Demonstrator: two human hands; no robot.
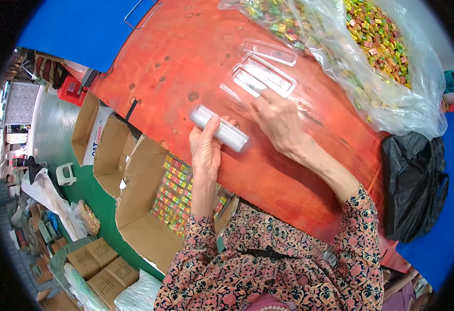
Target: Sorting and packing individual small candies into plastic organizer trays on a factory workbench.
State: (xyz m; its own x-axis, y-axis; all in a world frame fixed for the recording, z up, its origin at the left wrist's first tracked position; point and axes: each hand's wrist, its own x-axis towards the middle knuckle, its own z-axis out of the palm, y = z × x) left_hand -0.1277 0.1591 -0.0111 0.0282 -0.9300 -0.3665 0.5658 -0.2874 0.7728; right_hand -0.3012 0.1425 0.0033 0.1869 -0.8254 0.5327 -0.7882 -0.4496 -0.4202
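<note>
My left hand (206, 142) is wrapped round a stack of nested clear plastic trays (227, 133), held tilted above the red table. To its right, my right hand (280, 118) has its fingers bent and pinched at the near end of a clear plastic tray (249, 82); the fingertips are partly hidden. Beside that one lies another long clear tray (284, 83), and farther back a third clear tray (271, 53) rests on the table.
The red tabletop (170, 98) has dark round marks. At the far right, a big clear plastic bag (336, 67) holds many small wrapped cubes (374, 44). A black bag (413, 181) hangs at the right. An open cardboard box (144, 228) with filled trays (175, 197) stands below the left edge.
</note>
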